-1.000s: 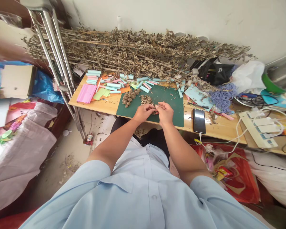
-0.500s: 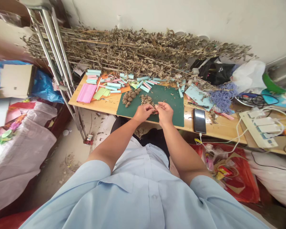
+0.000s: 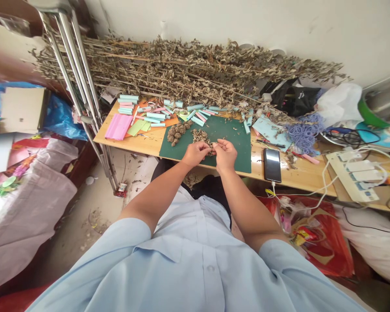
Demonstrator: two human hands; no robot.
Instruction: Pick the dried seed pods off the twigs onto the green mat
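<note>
Over the front of a green mat (image 3: 240, 151), my left hand (image 3: 195, 154) and my right hand (image 3: 225, 154) meet fingertip to fingertip. Both are closed in a pinch on a small bit of dried leaf (image 3: 212, 151), mostly covered by the fingers. Just beyond the fingertips lies a loose heap of crumbled dried leaves (image 3: 199, 136). Left of that heap, several brown balls of rolled dried leaf (image 3: 178, 131) sit clustered on the mat.
Long dried leafy stalks (image 3: 188, 69) span the table's back. Paper rolls (image 3: 156, 116), pink paper (image 3: 118, 126) and purple yarn (image 3: 303, 132) lie around the mat. A phone (image 3: 272, 165) is plugged in near a power strip (image 3: 354, 175). Metal crutches (image 3: 81, 82) stand at left.
My right hand's fingers have shifted very slightly. Both hands stay together at the same spot, and everything else lies as before.
</note>
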